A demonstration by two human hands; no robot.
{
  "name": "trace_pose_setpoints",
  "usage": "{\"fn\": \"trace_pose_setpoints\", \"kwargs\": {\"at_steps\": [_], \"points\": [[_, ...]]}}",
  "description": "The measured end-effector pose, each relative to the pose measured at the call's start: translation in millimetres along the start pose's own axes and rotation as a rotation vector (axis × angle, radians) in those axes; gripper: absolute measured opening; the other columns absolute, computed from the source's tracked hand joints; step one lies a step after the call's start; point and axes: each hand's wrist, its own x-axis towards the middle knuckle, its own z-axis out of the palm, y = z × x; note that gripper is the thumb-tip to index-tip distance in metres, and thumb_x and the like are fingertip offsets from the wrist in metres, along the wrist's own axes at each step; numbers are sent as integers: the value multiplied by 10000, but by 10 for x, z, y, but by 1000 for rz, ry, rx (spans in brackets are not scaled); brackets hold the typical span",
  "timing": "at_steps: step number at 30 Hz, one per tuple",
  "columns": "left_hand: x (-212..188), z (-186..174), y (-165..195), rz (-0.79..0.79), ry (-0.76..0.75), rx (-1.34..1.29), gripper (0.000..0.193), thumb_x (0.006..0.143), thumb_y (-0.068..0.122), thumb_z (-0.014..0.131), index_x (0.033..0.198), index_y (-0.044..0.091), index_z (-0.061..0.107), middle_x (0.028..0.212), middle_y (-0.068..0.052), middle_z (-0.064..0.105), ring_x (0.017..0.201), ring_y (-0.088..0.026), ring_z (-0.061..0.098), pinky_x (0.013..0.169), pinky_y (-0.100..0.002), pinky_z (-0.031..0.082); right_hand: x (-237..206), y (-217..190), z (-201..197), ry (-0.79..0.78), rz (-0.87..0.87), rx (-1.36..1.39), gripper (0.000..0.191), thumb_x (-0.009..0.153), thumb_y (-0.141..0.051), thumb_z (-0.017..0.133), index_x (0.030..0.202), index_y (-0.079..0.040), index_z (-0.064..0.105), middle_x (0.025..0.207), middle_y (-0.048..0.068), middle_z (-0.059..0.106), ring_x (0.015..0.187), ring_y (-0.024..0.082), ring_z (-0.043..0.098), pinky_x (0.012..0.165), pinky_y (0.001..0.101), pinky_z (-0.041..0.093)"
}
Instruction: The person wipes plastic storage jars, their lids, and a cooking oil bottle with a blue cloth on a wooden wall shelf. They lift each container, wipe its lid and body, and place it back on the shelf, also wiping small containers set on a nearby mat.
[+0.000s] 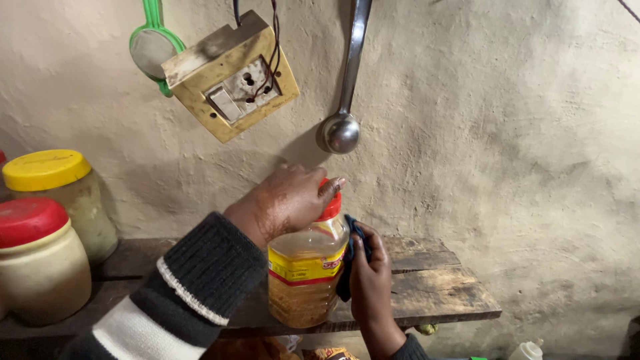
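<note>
Head view had us looking down at our own arms first: the striped knit sleeve (180, 293), black and white, filled the lower left, and our left hand (283, 203) came out of it and sat cupped over the red cap (331, 203) of the oil bottle (308, 273), fingers curled round the top and gripping it. Our right hand (371, 280) came up from below, pressed against the bottle's right side with a dark blue cloth (350, 257) pinched between palm and plastic, fingers closed on that cloth. And the bottle itself stood upright near the front edge of the rough wooden shelf (433, 287), filled with golden oil almost to the shoulder, with a yellow and red label around its upper body.

Off to the left on the same shelf we had two fat jars, the nearer with a red lid (30, 220), the one just behind it with a yellow lid (45, 169), standing close together and well apart from the bottle.

Further back rose the plastered wall (520, 133). On it hung a steel ladle (343, 127) directly above the bottle, a tilted yellowish switch box (230, 77) with wires running into it, and a green-rimmed strainer (153, 47) tucked behind the box's upper left corner.
</note>
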Motion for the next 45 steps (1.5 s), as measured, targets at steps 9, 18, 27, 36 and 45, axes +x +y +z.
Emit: {"fn": "trace_pose_setpoints", "kwargs": {"at_steps": [9,18,27,36,45], "points": [[68,41,-43,23,112,-426,663,872,688,563,1159,122,754,1060,-128,779,1021,-244,764,928,-371,579,-421,-440,157,-142,-864,-712,260,917,52,612,1145,-61,667,1153,105,629,994,210,683,837,298,569],[56,101,-94,76,226,-468,534,837,587,666,1111,143,778,1100,-108,772,1034,-246,743,913,-360,564,-129,-779,270,-137,-778,-895,402,776,159,592,1130,-18,665,1160,137,632,986,282,642,785,392,558],[95,127,-132,107,197,-511,505,817,565,685,1101,158,777,1070,-87,785,1010,-223,762,907,-345,573,-119,-659,185,-149,-772,-863,248,906,76,624,1111,-41,701,1142,118,671,1037,277,642,842,361,540],[137,156,-162,109,172,-563,456,823,521,708,1095,164,785,1074,-58,794,1025,-196,760,929,-338,565,-192,-527,118,-127,-610,-705,233,902,97,594,1082,-11,695,1146,113,686,970,207,700,779,307,579],[166,168,-243,212,59,-711,387,854,418,724,1093,118,774,1042,-42,809,989,-130,754,917,-306,573,-43,-615,138,-108,-710,-763,255,911,119,589,1115,-6,677,1166,129,657,924,222,696,725,317,582]]}}
